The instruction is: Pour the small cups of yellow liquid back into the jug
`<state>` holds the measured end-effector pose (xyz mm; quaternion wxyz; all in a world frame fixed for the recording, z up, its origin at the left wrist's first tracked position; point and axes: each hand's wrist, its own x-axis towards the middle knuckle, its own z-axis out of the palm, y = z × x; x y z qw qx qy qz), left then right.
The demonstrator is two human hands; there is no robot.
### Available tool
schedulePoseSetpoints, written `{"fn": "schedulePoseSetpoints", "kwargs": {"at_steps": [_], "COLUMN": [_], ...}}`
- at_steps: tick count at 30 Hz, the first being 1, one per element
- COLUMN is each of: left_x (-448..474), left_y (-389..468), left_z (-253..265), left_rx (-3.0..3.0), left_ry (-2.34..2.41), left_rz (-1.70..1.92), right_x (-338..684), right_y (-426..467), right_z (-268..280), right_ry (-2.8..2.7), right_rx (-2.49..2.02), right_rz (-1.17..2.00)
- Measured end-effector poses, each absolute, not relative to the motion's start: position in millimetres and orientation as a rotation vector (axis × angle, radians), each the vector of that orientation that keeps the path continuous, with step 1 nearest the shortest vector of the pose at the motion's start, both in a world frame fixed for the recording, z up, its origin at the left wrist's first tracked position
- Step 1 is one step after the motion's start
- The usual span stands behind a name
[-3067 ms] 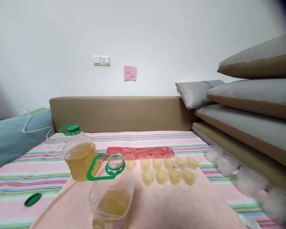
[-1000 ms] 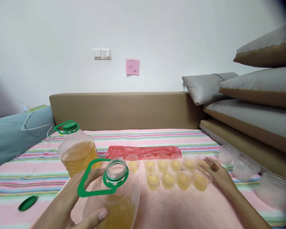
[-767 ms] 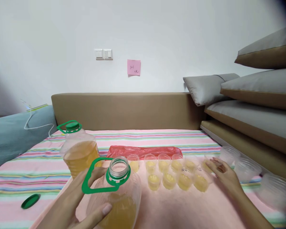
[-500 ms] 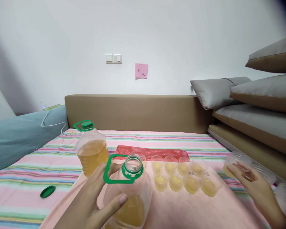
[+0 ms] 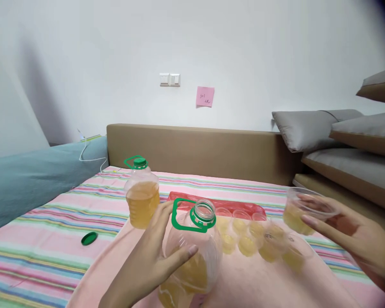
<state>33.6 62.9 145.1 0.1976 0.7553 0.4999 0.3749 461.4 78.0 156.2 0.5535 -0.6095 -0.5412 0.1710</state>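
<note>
My left hand (image 5: 160, 252) is wrapped round the body of a clear plastic jug (image 5: 208, 244). This jug has an open neck, a green ring handle and amber liquid inside, and it stands upright or nearly so in front of me. A clear plastic cup (image 5: 295, 214) is gripped in my right hand (image 5: 356, 231), fingers behind and thumb in front; it looks pale yellow low down. Between the hands, clear cups (image 5: 247, 245) with pale yellow liquid stand in two rows on a pink surface (image 5: 244, 282). The nearest right ones are blurred.
A second, capped jug (image 5: 143, 201) of amber liquid stands behind on the left. A green cap (image 5: 89, 238) lies on the striped sheet (image 5: 51, 248). Red plastic (image 5: 186, 197) lies behind the cups. Grey cushions (image 5: 356, 167) are piled at the right; a pink note (image 5: 205, 96) is on the wall.
My right hand has come up and inward from the stacked plastic ware at the right and now holds a cup. My left hand stays on the jug. The view has shifted.
</note>
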Motion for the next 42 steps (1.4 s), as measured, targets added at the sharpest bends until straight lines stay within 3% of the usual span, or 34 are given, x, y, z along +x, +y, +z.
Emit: {"fn": "schedulePoseSetpoints", "kwargs": {"at_steps": [9,19,42], "left_x": [32,31,34], "left_y": [63,64,71], "left_z": [142,143,138], "left_rx": [1.952,2.078,2.14], "left_ry": [1.319,1.296,1.302], "left_rz": [1.086,1.118,1.111], "right_x": [374,337,334], "right_y": [80,87,80], "right_z": [197,228,244], "right_ry": [-1.546,-1.94,-2.054], "right_rx": [-1.152,-1.032,-1.241], "right_rz": [0.83,0.796,0.541]}}
